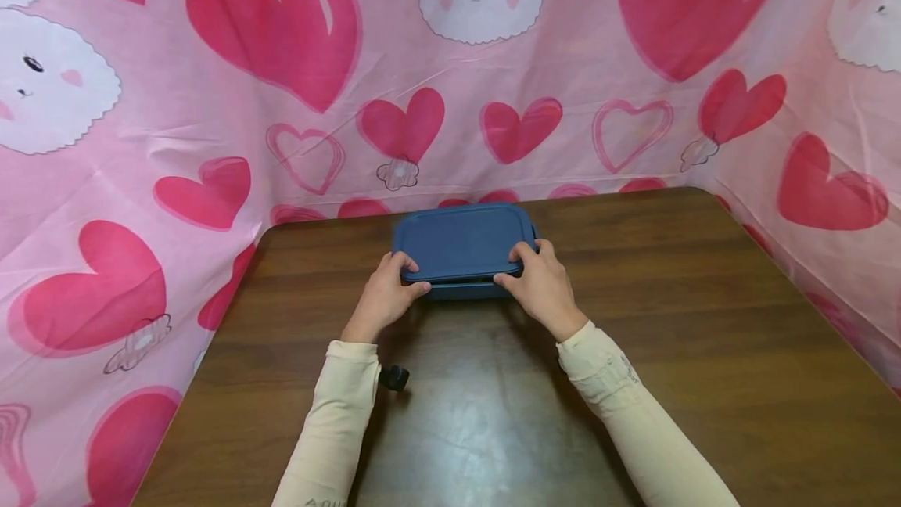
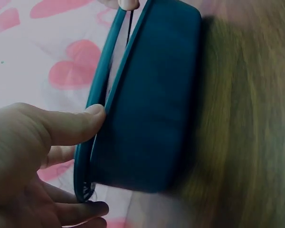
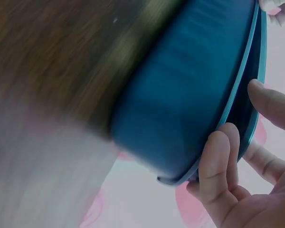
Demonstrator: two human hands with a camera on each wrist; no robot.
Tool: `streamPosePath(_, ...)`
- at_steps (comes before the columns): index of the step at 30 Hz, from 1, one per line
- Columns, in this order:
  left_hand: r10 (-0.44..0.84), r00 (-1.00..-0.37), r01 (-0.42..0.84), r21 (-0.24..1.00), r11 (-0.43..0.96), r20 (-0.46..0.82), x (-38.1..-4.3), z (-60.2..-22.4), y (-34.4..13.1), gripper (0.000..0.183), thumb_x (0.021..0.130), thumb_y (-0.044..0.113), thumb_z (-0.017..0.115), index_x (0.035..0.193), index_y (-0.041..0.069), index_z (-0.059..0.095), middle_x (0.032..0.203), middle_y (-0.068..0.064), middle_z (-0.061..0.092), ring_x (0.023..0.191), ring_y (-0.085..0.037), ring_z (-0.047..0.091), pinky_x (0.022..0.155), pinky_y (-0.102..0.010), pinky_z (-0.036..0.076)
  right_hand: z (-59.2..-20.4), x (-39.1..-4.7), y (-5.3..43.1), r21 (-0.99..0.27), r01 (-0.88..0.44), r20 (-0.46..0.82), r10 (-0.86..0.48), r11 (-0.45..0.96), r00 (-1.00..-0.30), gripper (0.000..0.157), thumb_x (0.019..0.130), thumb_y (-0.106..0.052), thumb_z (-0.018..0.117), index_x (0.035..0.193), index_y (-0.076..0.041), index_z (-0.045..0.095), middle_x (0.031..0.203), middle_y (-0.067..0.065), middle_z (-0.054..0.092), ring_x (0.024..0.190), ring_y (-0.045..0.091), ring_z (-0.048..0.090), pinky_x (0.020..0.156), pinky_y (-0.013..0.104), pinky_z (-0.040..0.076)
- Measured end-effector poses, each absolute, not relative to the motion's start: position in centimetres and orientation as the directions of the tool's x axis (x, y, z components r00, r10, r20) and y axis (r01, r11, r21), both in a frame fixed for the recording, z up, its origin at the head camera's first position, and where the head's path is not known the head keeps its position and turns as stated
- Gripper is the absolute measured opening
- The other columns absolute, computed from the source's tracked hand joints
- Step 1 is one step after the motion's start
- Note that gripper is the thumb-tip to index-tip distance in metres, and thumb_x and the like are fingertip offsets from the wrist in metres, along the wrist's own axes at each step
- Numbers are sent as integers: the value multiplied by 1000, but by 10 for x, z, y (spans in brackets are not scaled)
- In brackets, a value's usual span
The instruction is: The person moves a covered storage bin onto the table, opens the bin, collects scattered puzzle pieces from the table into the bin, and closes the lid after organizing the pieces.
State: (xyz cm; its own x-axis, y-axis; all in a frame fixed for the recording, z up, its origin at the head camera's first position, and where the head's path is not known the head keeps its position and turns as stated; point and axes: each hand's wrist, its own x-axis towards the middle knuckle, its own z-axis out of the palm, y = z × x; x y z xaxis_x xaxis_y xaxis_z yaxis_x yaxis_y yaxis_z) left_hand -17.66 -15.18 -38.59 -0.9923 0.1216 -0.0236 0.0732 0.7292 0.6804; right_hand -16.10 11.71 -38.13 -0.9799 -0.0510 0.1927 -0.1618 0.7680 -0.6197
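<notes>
A dark blue rectangular container [image 2: 147, 109] stands toward the far side of the table. Its blue lid [image 1: 464, 241] lies over it, with a narrow gap along the near edge. At the near left corner my left hand [image 1: 385, 292] pinches the lid, the thumb against its edge and the fingers around its outer side. My right hand [image 1: 543, 288] grips the lid at the near right corner. In the right wrist view its thumb sits at the gap, while two fingertips [image 3: 218, 142] lie against the container's rim. What is inside the container is hidden.
The brown wooden table [image 1: 704, 335] reaches back to a pink cloth [image 1: 591, 53] with hearts, which hangs behind and along both sides. A small black device [image 1: 394, 378] sticks out beside the left wrist.
</notes>
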Motion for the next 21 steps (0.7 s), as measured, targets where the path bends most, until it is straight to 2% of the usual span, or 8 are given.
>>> streamPosePath(6,148,-987,74,640,765,-63,-175,-384,-140,37,93,31,76,116,12,55,151,-23,38,117,-42,55,98,-56,45,-383,-161,130,-600,-139,148,-61,788,-987,38,87,-32,81,109,-8,61,138,33,45,85,45,65,77,55,51)
streamPosePath(11,158,-987,104,601,793,-38,-173,-382,-136,38,92,32,77,114,11,54,153,-30,34,113,-43,58,96,-55,46,-380,-159,134,-584,-134,127,-74,801,-989,38,88,-31,81,109,-7,61,137,34,46,89,47,64,79,56,51)
streamPosePath(14,169,-986,132,568,812,-13,-171,-380,-134,37,91,33,78,112,12,55,144,-28,45,101,-41,60,91,-53,48,-377,-158,136,-566,-134,112,-85,813,-990,37,88,-30,81,109,-6,61,135,34,47,87,46,64,78,56,51)
streamPosePath(16,177,-984,154,548,822,11,-170,-379,-133,35,91,33,78,110,13,57,132,-23,53,93,-39,60,88,-52,49,-376,-158,138,-557,-130,99,-91,820,-991,37,88,-29,81,108,-5,61,133,33,48,86,44,63,78,55,51)
streamPosePath(21,193,-980,193,529,826,57,-168,-379,-130,30,91,30,78,107,14,59,111,-16,55,81,-36,59,80,-51,49,-374,-158,141,-545,-119,70,-97,830,-993,36,87,-28,82,104,-5,60,127,32,50,88,42,61,77,54,50)
